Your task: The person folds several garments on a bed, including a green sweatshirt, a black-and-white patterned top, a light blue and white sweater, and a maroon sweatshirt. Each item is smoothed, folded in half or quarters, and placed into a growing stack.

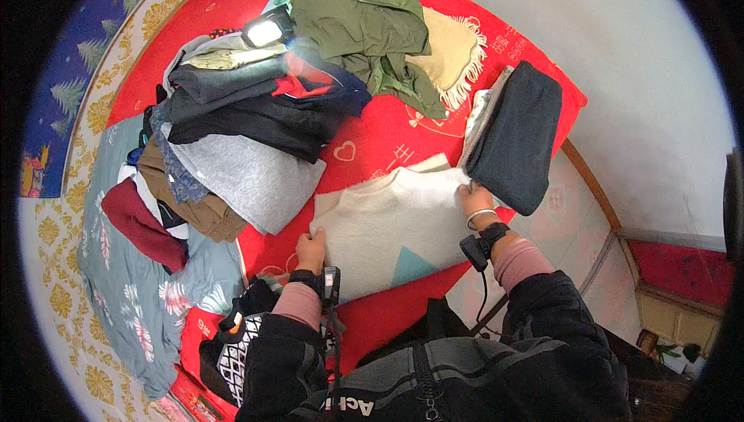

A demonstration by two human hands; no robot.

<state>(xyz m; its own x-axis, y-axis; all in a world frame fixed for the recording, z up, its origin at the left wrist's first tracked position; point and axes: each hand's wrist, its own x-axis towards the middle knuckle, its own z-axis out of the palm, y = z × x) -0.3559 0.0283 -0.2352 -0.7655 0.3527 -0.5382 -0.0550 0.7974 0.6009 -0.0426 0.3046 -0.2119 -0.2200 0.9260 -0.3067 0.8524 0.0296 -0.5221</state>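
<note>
A cream knitted sweater with a teal triangle lies spread on the red bedcover in front of me. At its left edge, my left hand is closed, pinching the knit. My right hand, with a bracelet at the wrist, grips the sweater's right edge, fingers partly hidden. Just beyond that hand sits a stack of folded clothes with a black garment on top, its near corner close to my fingers.
A heap of grey, black and brown clothes fills the left side. Farther back lie an olive green jacket and a cream fringed cloth. A lit lamp rests on the heap. The red bedcover ends at the right near a white wall.
</note>
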